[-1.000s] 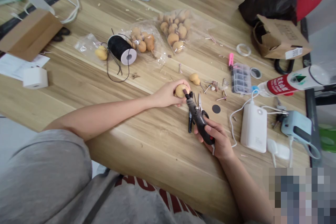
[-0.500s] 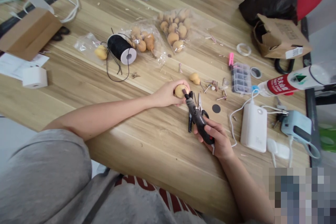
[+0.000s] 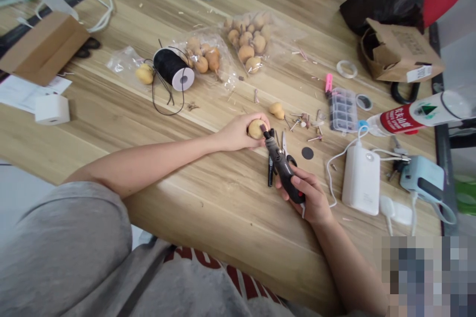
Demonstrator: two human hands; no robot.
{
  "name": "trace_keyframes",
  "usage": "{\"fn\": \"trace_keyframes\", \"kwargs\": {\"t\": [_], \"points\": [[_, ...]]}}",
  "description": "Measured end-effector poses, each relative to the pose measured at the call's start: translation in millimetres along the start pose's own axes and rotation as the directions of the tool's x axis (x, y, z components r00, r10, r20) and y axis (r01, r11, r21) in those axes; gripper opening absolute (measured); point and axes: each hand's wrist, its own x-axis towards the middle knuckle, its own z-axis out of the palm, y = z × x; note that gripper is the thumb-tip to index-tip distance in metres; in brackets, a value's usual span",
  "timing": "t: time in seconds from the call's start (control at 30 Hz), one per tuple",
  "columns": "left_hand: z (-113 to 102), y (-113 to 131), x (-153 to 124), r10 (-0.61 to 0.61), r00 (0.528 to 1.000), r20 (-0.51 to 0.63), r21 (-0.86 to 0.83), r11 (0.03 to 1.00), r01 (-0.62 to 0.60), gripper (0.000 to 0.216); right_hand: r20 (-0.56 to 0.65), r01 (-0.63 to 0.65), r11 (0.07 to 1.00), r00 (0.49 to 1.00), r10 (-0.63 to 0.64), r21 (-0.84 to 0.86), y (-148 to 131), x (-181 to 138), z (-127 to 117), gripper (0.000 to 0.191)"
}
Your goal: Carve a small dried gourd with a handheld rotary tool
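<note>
left hand [image 3: 238, 132] is cupping the small gourd [image 3: 256, 129] on the table [image 3: 208, 198] | right hand [image 3: 310, 198] is gripping the rotary tool [image 3: 282, 168], tip touching the gourd's right side

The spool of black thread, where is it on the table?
The spool of black thread lies left of centre on the wooden table, between a loose small gourd and a bag of gourds.

Tan gourd [image 3: 256, 129], black rotary tool [image 3: 282, 168], pale striped wood table [image 3: 208, 198].
</note>
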Motion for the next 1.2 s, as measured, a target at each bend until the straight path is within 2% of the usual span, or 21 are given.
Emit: {"fn": "trace_keyframes", "kwargs": {"t": [0.23, 0.4, 0.57, 0.73, 1.2], "points": [[-1.1, 0.4, 0.7, 0.016, 1.0, 0.015, 0.016, 1.0, -0.017, 0.029, -0.008, -0.017, 1.0, 1.0, 0.017, -0.008, 0.4, -0.9, 0.3, 0.036], [-1.2, 2.4, 1.1, 0.023, 1.0, -0.008, 0.091, 0.996, -0.022, 0.027, -0.012, 0.001, 1.0, 1.0, -0.001, -0.022, 2.8, -0.8, -2.1, 0.034], [-1.0, 1.7, 0.9, 0.065, 0.998, -0.006, 0.107, 0.992, -0.064, 0.027, 0.007, -0.003, 1.0, 1.0, 0.003, -0.005, 3.3, -0.7, -2.2, 0.034], [-1.0, 0.6, 0.7, 0.058, 0.998, -0.013, 0.109, 0.992, -0.057, 0.029, -0.019, 0.008, 1.0, 1.0, -0.008, 0.002, -0.4, -0.3, 1.1, 0.032], [-1.6, -0.3, 0.4, 0.092, 0.996, 0.002, 0.121, 0.988, -0.092, 0.028, 0.048, 0.026, 0.998, 0.998, -0.028, 0.053, 4.0, -0.6, -4.0, 0.028]]}}
